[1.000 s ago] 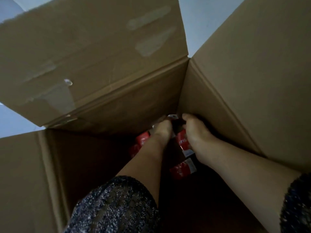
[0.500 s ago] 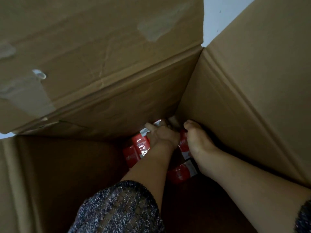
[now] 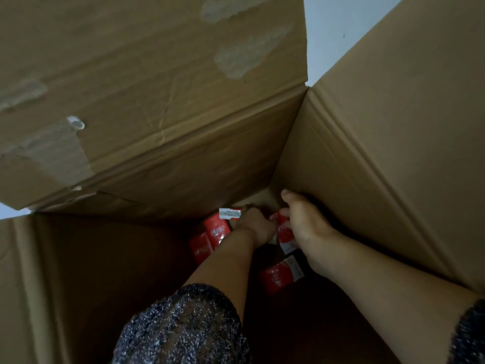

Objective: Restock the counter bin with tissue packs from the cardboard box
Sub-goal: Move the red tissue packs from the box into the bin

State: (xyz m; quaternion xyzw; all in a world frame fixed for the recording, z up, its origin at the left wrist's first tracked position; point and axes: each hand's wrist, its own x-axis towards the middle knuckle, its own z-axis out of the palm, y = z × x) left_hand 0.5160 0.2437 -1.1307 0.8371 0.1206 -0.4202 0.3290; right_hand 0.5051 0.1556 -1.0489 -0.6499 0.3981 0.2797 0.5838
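Note:
Both arms reach deep into a large cardboard box (image 3: pixel 367 158). Red tissue packs lie in its far corner on the dark floor of the box. My left hand (image 3: pixel 256 227) is down among them, fingers curled over a red pack with a white label (image 3: pixel 223 223); the fingertips are hidden. My right hand (image 3: pixel 305 224) grips another red pack (image 3: pixel 284 229) by its side, thumb up against the box wall. A loose red pack (image 3: pixel 280 277) lies below both wrists. The counter bin is out of view.
The box's open flaps (image 3: pixel 147 82) rise at the back and right, hemming in the arms. A strip of pale wall (image 3: pixel 336 30) shows between them. The near part of the box floor is dark.
Both hands have closed around packs in the corner. The right hand has lifted slightly with its pack. The view has shifted closer into the box.

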